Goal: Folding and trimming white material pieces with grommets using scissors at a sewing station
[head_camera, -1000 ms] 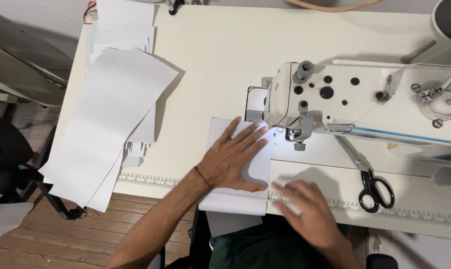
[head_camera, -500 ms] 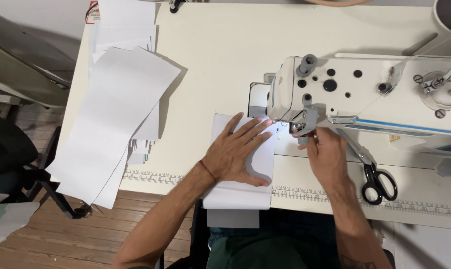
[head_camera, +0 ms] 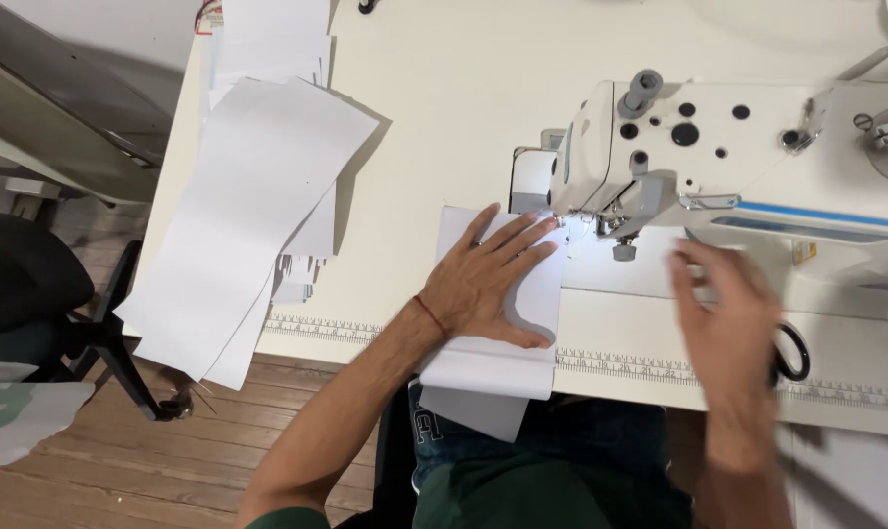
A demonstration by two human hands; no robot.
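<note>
My left hand [head_camera: 483,284] lies spread flat on the thin white fabric panel [head_camera: 498,338] at the counter's [head_camera: 444,127] front edge: light, floppy, best pinned flat; right hand [head_camera: 728,323] blurred, fingers open.

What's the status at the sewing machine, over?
Left hand flat on white fabric piece. Right hand blurred, empty, above scissors. Needle area unobstructed.

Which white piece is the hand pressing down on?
The small piece by the sewing machine, under the left hand. The big pieces lie untouched at the table's left edge.
</note>
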